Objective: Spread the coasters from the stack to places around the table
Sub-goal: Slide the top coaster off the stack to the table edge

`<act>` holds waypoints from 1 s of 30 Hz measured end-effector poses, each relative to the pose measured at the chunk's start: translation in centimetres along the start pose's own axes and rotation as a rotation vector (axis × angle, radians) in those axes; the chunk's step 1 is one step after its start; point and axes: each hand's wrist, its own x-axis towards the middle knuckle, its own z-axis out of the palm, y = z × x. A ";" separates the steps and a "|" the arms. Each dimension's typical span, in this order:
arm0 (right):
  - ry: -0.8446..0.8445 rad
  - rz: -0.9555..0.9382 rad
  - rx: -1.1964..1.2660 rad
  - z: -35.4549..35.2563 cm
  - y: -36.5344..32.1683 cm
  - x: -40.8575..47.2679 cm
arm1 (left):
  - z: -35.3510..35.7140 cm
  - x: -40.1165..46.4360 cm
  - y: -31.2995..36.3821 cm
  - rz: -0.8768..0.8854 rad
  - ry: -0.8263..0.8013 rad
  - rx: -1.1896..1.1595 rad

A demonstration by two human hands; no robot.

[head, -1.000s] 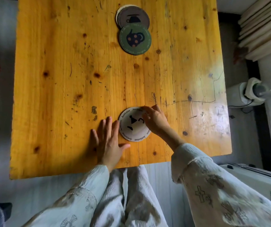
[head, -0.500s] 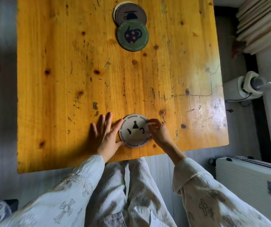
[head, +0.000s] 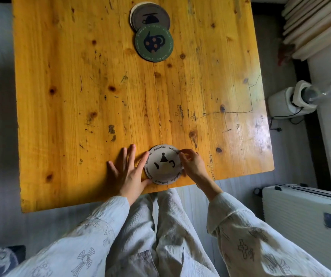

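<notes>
Three coasters lay in view on the yellow wooden table (head: 60,96). At the lower centre of the frame, near the table's near edge, sat a pale grey coaster (head: 163,164) printed with a teapot. The left hand (head: 127,172) lay flat beside it, fingers spread, forefinger and thumb touching its left rim. The right hand (head: 193,166) pinched its right rim with curled fingertips. At the upper centre, a green coaster (head: 154,43) overlapped a brown-grey coaster (head: 149,16).
</notes>
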 end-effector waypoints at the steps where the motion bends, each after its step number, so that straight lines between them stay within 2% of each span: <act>1: -0.005 0.003 -0.004 -0.1 0.0 -0.1 | 0.0 -0.1 0.1 -0.004 0.003 -0.004; 23: -0.027 0.037 -0.016 0.0 0.4 -1.6 | 0.0 -0.9 0.0 0.007 -0.033 0.045; 28: -0.031 0.032 -0.014 -0.5 -0.1 -2.0 | -0.7 -0.8 0.1 0.001 -0.091 0.029; 30: -0.031 0.019 -0.014 -1.1 -0.2 -2.2 | -1.3 -0.7 0.3 -0.011 -0.125 -0.049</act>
